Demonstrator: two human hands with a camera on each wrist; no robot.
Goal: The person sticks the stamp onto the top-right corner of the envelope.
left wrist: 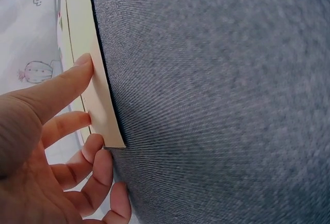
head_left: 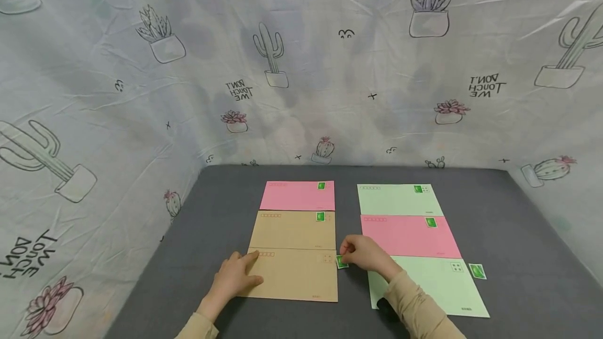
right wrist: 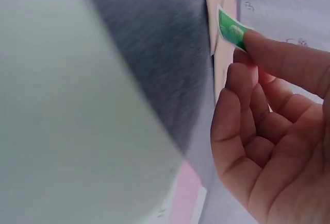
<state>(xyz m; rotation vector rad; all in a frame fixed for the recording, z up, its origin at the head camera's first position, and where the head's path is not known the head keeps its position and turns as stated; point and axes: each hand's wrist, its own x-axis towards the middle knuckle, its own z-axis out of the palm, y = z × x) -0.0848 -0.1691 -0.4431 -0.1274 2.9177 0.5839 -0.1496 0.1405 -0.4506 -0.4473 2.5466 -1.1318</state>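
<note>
My right hand [head_left: 369,254] pinches a green stamp [right wrist: 231,30] between thumb and forefinger, its other fingers curled in. In the head view that stamp shows just beyond the right edge of the nearest tan envelope [head_left: 292,279], close to the printed stamp box. On this envelope's left side rests my left hand [head_left: 233,276], its thumb and forefinger spread over the paper. The left wrist view has the thumb [left wrist: 62,90] lying on the envelope's near edge, the other fingers loosely bent around the corner.
Behind lie another tan envelope [head_left: 287,230] and a pink one [head_left: 297,196], each bearing a stamp. The right column holds a stamped green envelope [head_left: 391,200], a stamped pink one [head_left: 400,237] and an unstamped green one [head_left: 433,286]. A loose stamp [head_left: 478,271] lies beside it.
</note>
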